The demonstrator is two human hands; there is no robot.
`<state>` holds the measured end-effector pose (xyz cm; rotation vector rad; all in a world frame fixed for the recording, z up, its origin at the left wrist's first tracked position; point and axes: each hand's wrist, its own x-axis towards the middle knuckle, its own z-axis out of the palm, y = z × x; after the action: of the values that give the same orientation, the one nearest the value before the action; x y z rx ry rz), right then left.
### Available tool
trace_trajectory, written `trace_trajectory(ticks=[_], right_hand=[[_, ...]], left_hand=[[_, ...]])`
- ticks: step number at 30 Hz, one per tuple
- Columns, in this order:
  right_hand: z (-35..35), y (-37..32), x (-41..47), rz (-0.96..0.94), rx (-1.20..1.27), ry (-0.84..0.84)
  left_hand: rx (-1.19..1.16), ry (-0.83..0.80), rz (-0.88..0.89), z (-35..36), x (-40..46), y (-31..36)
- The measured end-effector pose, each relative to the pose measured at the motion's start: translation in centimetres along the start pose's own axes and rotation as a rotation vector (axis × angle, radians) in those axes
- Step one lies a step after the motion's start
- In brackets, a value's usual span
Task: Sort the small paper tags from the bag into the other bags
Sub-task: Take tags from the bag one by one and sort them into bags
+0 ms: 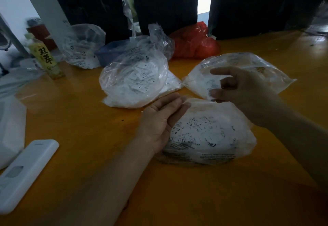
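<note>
1. The left hand [159, 121] lies palm-up at the near bag [209, 135], its fingers extended together and touching the bag's upper left edge. Its grip is relaxed and holds nothing that can be made out.
2. The right hand [239, 90] hovers above the gap between the near bag and the right bag [237, 74]. Its forefinger points left and the other fingers are loosely curled. Blur hides whether this grip pinches a tag or the plastic; it cannot be told.
3. The near bag, clear plastic, rests on the desk [88, 119] directly beside the left grip and below the right grip. Small paper tags [197, 128] with printed size letters show through it.
4. The right bag lies just beyond the right grip, flat on the desk, with white contents.
5. The centre bag [133, 82] sits ahead of the left grip, rounded and full of white tags.
6. A further clear bag [83, 46] stands far to the left beyond the centre bag, beside a blue tub [110, 51].
7. A red bag [193, 42] lies at the desk's far edge, beyond both grips.
8. A yellow-green bottle [46, 57] stands well left of the left grip.
9. A white remote [24, 174] lies near the left forearm, at the desk's near left.
</note>
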<state>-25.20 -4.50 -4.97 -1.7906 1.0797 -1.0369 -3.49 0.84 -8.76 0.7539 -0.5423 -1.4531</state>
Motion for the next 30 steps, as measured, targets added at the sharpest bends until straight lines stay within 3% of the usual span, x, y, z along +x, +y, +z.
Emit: trace_trajectory(ticks=[12,24,30], right_hand=[[1.0,-0.7,-0.5,-0.114,0.027,0.149],[2.3,0.1,-0.7,-0.177,-0.246,0.112],[2.8,0.0,-1.3,-0.163,-0.278,0.009]], left_hand=[[0.033,-0.015,0.001,0.1,0.0,-0.1],[0.088,-0.034,0.035,0.1,0.1,-0.5],[0.255,-0.013,0.062,-0.1,-0.2,-1.0]])
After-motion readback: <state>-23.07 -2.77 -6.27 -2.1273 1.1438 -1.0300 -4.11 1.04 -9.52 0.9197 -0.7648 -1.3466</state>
